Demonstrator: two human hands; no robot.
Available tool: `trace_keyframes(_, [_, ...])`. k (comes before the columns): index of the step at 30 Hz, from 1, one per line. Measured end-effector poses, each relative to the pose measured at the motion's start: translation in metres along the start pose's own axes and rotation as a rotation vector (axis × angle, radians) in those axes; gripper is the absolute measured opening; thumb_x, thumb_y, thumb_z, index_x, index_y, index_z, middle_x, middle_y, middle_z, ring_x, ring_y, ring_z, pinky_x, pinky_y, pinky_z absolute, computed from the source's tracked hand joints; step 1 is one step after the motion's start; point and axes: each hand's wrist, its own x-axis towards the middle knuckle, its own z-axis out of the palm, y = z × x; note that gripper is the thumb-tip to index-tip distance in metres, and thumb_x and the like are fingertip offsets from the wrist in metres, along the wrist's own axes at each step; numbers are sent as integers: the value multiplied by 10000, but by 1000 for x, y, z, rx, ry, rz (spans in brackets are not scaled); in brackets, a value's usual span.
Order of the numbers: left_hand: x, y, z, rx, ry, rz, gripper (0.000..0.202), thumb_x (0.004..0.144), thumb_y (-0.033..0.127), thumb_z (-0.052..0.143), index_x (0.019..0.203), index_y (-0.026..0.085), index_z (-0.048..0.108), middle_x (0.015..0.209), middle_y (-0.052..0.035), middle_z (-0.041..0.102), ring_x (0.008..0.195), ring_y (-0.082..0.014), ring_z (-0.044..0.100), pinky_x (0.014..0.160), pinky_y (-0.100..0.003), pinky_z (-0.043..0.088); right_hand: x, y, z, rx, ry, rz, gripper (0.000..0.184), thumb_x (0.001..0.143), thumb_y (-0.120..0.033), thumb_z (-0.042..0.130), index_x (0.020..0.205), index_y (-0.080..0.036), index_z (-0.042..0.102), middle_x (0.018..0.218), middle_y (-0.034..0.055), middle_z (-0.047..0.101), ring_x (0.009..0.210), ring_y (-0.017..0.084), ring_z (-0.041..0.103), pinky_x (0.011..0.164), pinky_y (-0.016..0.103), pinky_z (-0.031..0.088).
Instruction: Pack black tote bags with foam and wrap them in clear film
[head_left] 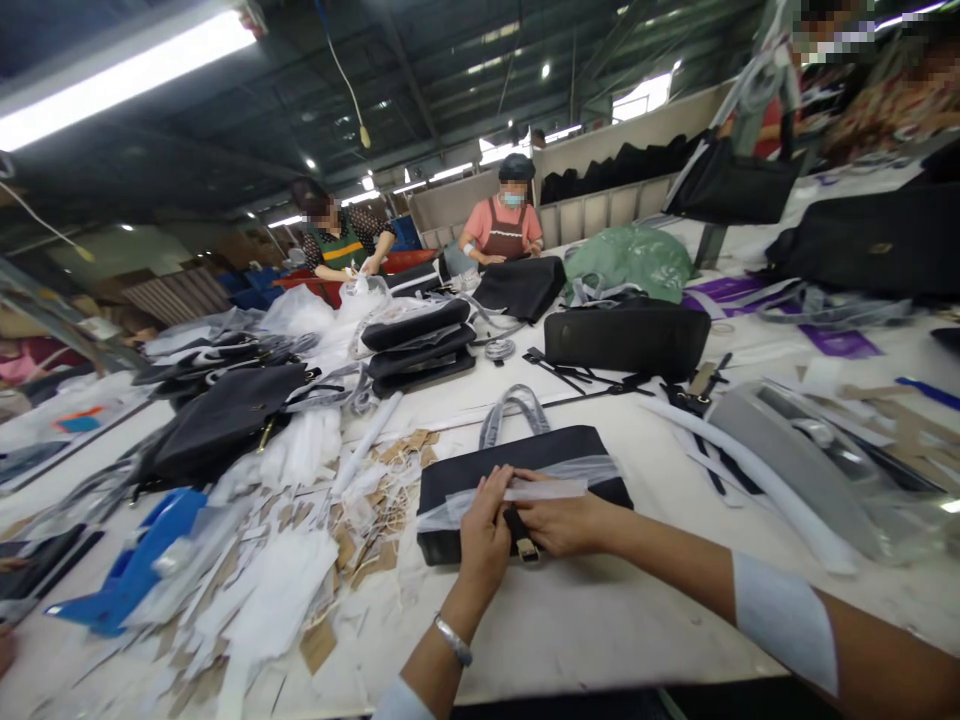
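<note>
A black handbag [517, 448] lies on the white table in front of me, its film-wrapped grey handles [514, 412] standing up at the far side. A translucent plastic film strip [551, 489] runs across the bag. My left hand [486, 525] is closed at the film on the bag's front, fingers pressed together. Beside it, my right hand [564, 516] reaches in from the right with its fingers closed at the film, the fingertips partly hidden. Between the hands hangs a short black strap with a gold-coloured buckle [527, 549].
Paper and cardboard scraps [277, 590] and a blue tape dispenser [135, 565] lie at left. A grey tape dispenser [795, 470] stands at right. Stacked black bags [420, 345] and another black bag [626, 335] are farther back. Two people [504, 225] work across the table.
</note>
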Motion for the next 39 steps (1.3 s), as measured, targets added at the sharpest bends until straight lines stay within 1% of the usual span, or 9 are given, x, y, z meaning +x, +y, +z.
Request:
trace_keyframes(6, [6,4,0,18,-40,-39,495,903,98,445,1335,296,585,1398,-25,577,1356,-220,472,1200,-498,269,-2,-3,-6,-13,-37,45,365,887,-141,495,1235,-133,606,1253,121,647,1338,271,465,1198,532,247])
trace_keyframes(11, [8,4,-1,21,-45,-80,445,958,169,398,1362,261,562,1421,-45,552,1362,-215,465,1194,-478,286,-17,-9,-16,17,18,174,410,919,-143,481,1323,-151,546,1374,115,581,1344,246,468,1185,485,306])
trace_keyframes(14, [8,3,-2,20,-34,-109,421,999,273,369,1381,236,542,1435,-54,540,1366,-214,459,1186,-461,308,-25,-11,-16,-12,56,275,428,945,-202,492,1368,-143,510,1394,141,563,1351,285,459,1139,512,378])
trace_keyframes(17, [10,2,-3,13,-31,-123,432,1015,344,350,1390,224,527,1449,-63,525,1370,-210,454,1178,-449,326,-24,-13,-13,17,57,256,377,951,-208,480,1312,-131,560,1400,154,554,1343,287,468,1132,505,393])
trace_keyframes(22, [16,-5,3,129,-70,-2,441,1026,317,311,1404,191,500,1454,-84,518,1393,-207,422,1200,-481,282,-19,-15,-12,67,43,229,328,964,-207,442,1248,-161,598,1374,124,577,1313,236,499,1170,470,345])
trace_keyframes(27, [17,-12,4,198,-154,76,447,1031,283,285,1441,193,439,1469,-80,502,1393,-194,421,1205,-490,278,-24,-15,-14,121,91,249,336,922,-230,512,1228,-140,619,1388,150,565,1353,268,456,1178,470,325])
trace_keyframes(31, [16,-15,3,226,-160,74,449,1036,282,271,1444,182,428,1478,-93,487,1393,-195,420,1198,-491,294,-22,-17,-23,285,221,459,340,937,-272,530,1256,-197,620,1291,105,651,1205,239,600,1069,408,462])
trace_keyframes(35, [15,-18,5,264,-163,102,434,1036,282,293,1437,194,434,1468,-90,502,1389,-206,426,1186,-507,313,-19,-15,-38,364,353,739,173,940,-313,563,1030,-219,677,1029,47,737,955,198,692,871,332,561])
trace_keyframes(39, [15,-20,8,288,-153,137,425,1038,271,298,1434,195,430,1448,-89,526,1382,-210,437,1171,-524,337,-32,-4,-48,100,338,653,177,960,-234,510,1029,-205,671,1082,79,717,1042,222,661,961,389,525])
